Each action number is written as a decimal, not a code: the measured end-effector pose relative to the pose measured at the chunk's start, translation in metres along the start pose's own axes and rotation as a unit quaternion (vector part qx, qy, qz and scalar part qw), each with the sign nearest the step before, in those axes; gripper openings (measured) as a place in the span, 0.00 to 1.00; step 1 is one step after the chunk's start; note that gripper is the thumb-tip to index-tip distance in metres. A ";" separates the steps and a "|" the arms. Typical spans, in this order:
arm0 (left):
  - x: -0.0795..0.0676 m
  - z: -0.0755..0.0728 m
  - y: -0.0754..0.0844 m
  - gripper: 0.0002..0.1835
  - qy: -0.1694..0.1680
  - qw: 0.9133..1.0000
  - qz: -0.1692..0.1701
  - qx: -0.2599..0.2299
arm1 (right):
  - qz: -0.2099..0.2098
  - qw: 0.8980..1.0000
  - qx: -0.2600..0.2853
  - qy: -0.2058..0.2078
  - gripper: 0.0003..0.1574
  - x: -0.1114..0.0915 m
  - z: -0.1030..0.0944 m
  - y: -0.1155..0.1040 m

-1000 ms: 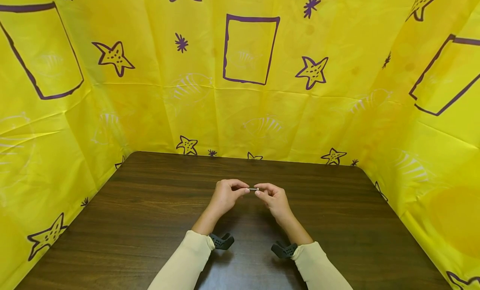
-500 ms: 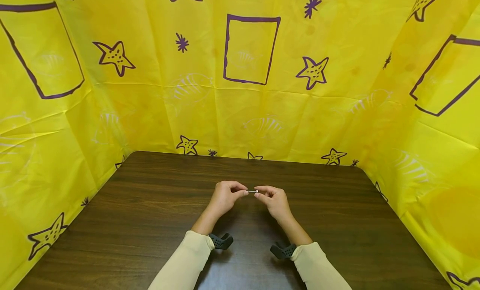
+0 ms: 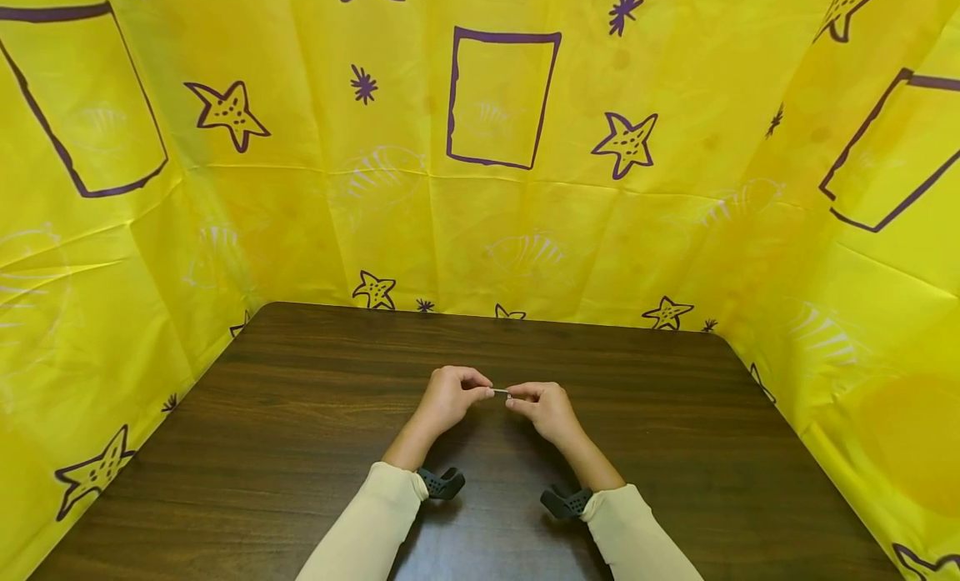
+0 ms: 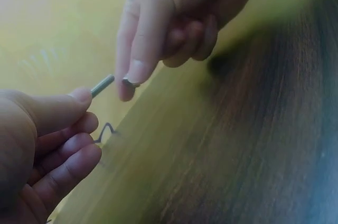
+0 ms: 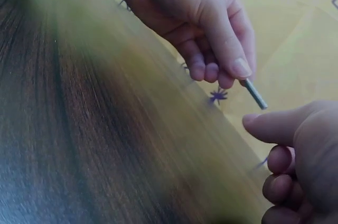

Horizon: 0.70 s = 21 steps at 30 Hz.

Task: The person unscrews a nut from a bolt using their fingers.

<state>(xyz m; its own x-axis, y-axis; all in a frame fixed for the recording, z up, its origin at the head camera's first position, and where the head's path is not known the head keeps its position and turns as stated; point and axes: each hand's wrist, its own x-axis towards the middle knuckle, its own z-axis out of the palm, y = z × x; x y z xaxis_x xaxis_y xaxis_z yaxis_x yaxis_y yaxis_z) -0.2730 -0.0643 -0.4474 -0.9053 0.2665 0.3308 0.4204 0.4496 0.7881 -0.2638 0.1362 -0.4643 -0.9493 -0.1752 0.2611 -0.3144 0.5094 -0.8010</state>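
Note:
Above the table, my left hand (image 3: 447, 395) pinches a thin metal bolt (image 3: 499, 390) between thumb and forefinger. Its shank (image 4: 103, 86) sticks out towards the right hand; the other end is hidden in the fingers. Facing it, my right hand (image 3: 552, 408) pinches a small metal nut (image 4: 130, 82) between thumb and fingertip. A narrow gap parts the nut from the bolt's tip in the left wrist view. From the right wrist view the bolt (image 5: 255, 94) slants down towards the right thumb, and the nut is hidden there.
Both hands are over a dark wood-grain table (image 3: 315, 414). Yellow cloth (image 3: 375, 231) printed with purple stars and outlines hangs behind it and on both sides. Dark wristbands (image 3: 444, 484) sit at the cuffs of pale sleeves (image 3: 367, 523).
Both hands have lowered slightly towards the person. The nut, earlier at the bolt's right end, now sits apart from it, a little lower, in the right hand.

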 end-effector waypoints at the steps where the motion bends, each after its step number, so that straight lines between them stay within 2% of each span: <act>1: 0.000 0.000 -0.001 0.04 -0.001 1.000 -0.001 0.003 | 0.001 1.000 -0.005 -0.005 0.10 0.000 0.000 0.001; 9: -0.002 0.001 -0.006 0.02 -0.009 1.000 -0.002 0.015 | 0.009 0.999 -0.025 -0.018 0.08 -0.001 -0.001 0.003; 16: -0.004 0.003 -0.008 0.02 -0.030 0.999 -0.037 0.007 | 0.027 0.998 -0.050 -0.003 0.08 -0.002 -0.001 0.003; 21: -0.005 0.004 -0.009 0.03 -0.035 0.998 -0.047 0.008 | 0.031 0.997 -0.076 0.003 0.07 -0.003 -0.001 0.002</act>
<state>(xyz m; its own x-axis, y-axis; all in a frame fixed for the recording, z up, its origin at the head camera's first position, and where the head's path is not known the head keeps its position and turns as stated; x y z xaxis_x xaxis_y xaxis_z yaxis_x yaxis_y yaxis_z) -0.2722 -0.0666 -0.4581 -0.9346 0.2816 0.2175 0.3348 0.4890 0.8055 -0.2613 0.1387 -0.4664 -0.9666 -0.1344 0.2183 -0.2529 0.6405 -0.7251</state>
